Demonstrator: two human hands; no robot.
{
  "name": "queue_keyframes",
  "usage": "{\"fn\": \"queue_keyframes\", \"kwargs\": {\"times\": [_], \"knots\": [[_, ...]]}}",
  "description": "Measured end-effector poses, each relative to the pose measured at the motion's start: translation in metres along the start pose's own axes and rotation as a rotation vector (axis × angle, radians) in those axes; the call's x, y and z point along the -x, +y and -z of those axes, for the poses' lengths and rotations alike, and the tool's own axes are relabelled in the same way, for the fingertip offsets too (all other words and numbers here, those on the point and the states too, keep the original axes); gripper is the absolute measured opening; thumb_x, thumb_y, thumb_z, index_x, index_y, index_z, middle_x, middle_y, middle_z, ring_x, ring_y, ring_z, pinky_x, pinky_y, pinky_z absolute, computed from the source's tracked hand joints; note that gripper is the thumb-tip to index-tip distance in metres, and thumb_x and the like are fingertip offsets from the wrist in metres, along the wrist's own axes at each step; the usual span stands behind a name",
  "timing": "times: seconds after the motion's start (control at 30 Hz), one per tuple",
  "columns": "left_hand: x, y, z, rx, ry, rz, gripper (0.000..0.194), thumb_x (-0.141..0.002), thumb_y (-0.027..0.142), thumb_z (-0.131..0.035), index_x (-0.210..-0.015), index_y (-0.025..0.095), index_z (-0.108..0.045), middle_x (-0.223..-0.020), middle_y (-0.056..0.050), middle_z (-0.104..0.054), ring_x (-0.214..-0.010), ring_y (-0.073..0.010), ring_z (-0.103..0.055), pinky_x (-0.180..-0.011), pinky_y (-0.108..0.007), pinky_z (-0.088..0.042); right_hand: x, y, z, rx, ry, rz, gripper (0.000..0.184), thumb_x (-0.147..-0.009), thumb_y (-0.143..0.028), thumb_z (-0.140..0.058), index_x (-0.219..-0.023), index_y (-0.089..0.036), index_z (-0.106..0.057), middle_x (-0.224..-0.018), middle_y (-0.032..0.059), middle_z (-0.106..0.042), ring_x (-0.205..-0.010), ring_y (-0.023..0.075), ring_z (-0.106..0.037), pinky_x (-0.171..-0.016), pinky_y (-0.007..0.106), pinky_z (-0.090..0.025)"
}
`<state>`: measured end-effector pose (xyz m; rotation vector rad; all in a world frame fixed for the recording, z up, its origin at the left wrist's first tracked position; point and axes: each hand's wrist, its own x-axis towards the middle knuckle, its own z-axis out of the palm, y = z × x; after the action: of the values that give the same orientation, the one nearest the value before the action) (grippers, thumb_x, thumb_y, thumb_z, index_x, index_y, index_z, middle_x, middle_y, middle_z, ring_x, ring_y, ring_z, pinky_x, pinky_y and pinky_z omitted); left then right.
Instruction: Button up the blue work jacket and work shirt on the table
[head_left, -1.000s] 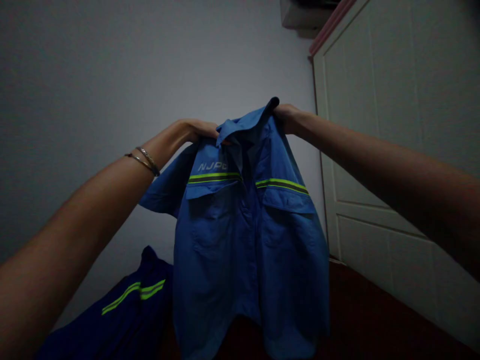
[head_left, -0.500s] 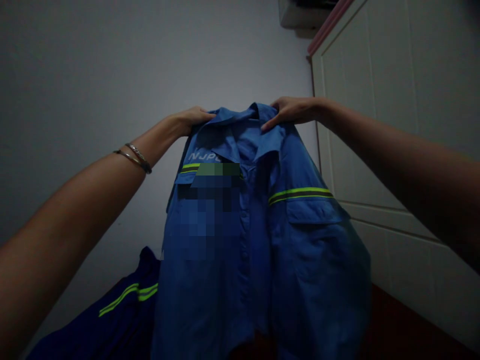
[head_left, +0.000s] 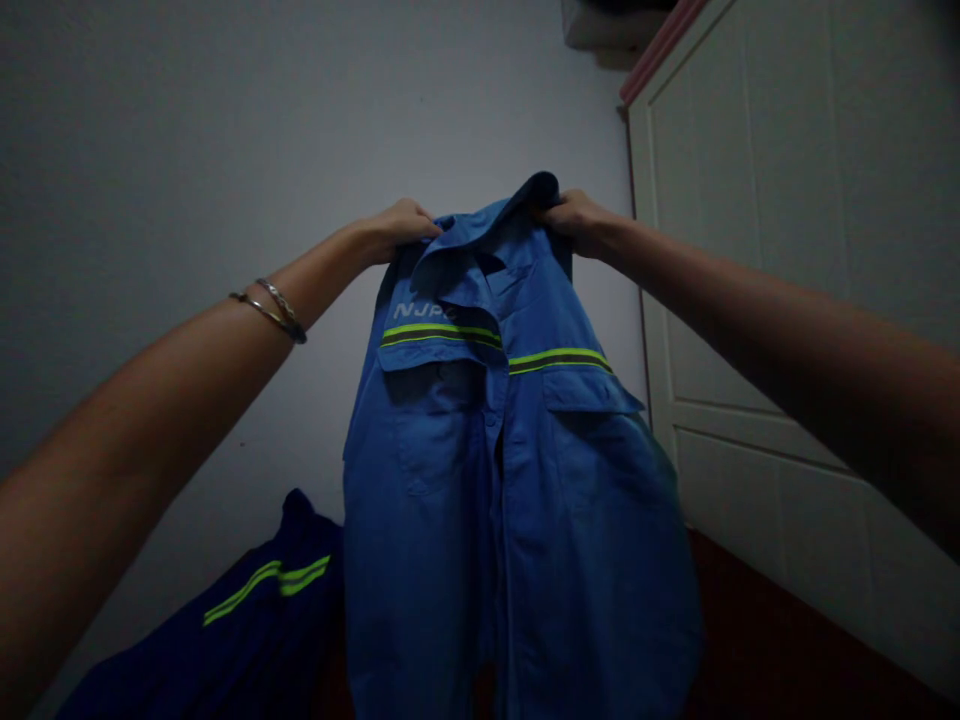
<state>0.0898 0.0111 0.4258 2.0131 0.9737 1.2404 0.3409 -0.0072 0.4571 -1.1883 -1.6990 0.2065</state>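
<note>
A blue work jacket (head_left: 435,440) with yellow-green reflective stripes, flap pockets and white lettering on the chest hangs upright in front of me, its front facing me. My left hand (head_left: 405,222) is closed on the jacket's shoulder beside the collar; two metal bangles (head_left: 274,308) circle that wrist. At the other shoulder my right hand (head_left: 581,218) grips the cloth, its fingertips partly hidden behind the collar (head_left: 517,205). The collar stands higher on the right and folds across the neck opening. Below, the jacket's hem runs out of view.
A darker blue garment (head_left: 247,640) with similar stripes lies at the lower left against the pale wall (head_left: 225,130). On the right stands a white panelled cabinet (head_left: 750,300) with a pink edge on top. A dark red surface (head_left: 757,630) spreads below.
My right hand has moved left and closed more around the shoulder cloth. The collar's right side has risen and folded over, and the jacket's two front halves hang closer together.
</note>
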Motion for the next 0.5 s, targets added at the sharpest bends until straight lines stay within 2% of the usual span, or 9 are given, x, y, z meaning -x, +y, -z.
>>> {"fn": "queue_keyframes", "kwargs": {"times": [0.1,0.2,0.27,0.4,0.5], "knots": [[0.005,0.002,0.001,-0.136,0.044,-0.085,0.017,-0.057,0.013,-0.063,-0.074,0.009,-0.063,-0.059,-0.004,-0.056,-0.074,-0.0211,-0.059,-0.063,-0.026,-0.045,0.001,-0.009,-0.001,0.147,0.115,0.147,0.017,-0.076,-0.03,-0.058,-0.065,-0.018,-0.053,-0.059,0.0009,-0.056,-0.08,0.0205,-0.056,-0.071,0.031,-0.046],[0.003,-0.002,0.006,-0.212,0.069,-0.122,0.019,-0.058,0.016,-0.065,-0.075,0.007,-0.063,-0.061,-0.004,-0.055,-0.079,-0.0224,-0.058,-0.065,-0.026,-0.043,0.008,-0.021,0.008,0.305,0.088,0.312,0.017,-0.076,-0.028,-0.058,-0.063,-0.018,-0.051,-0.058,0.0005,-0.055,-0.087,0.0186,-0.051,-0.076,0.027,-0.04],[-0.001,-0.007,0.007,-0.207,0.069,-0.109,0.02,-0.06,0.02,-0.065,-0.076,0.007,-0.064,-0.063,-0.003,-0.055,-0.082,-0.0235,-0.057,-0.066,-0.026,-0.043,0.011,-0.026,0.014,0.395,0.059,0.365,0.018,-0.076,-0.024,-0.058,-0.061,-0.017,-0.049,-0.059,0.0006,-0.055,-0.089,0.0167,-0.049,-0.078,0.026,-0.037],[-0.002,-0.016,0.006,-0.12,0.033,-0.02,0.024,-0.061,0.027,-0.068,-0.08,0.012,-0.065,-0.065,-0.002,-0.057,-0.08,-0.0226,-0.058,-0.068,-0.029,-0.044,0.008,-0.027,0.017,0.562,0.086,0.322,0.025,-0.074,-0.025,-0.06,-0.055,-0.015,-0.047,-0.057,0.0006,-0.051,-0.081,0.0151,-0.05,-0.077,0.027,-0.037],[0.001,-0.021,0.003,-0.037,0.028,0.025,0.027,-0.059,0.025,-0.07,-0.082,0.013,-0.065,-0.064,-0.002,-0.058,-0.077,-0.0217,-0.059,-0.066,-0.029,-0.046,0.004,-0.021,0.01,0.535,0.158,0.155,0.03,-0.074,-0.035,-0.061,-0.056,-0.014,-0.048,-0.056,0.0012,-0.048,-0.07,0.0154,-0.052,-0.072,0.032,-0.043]]}}
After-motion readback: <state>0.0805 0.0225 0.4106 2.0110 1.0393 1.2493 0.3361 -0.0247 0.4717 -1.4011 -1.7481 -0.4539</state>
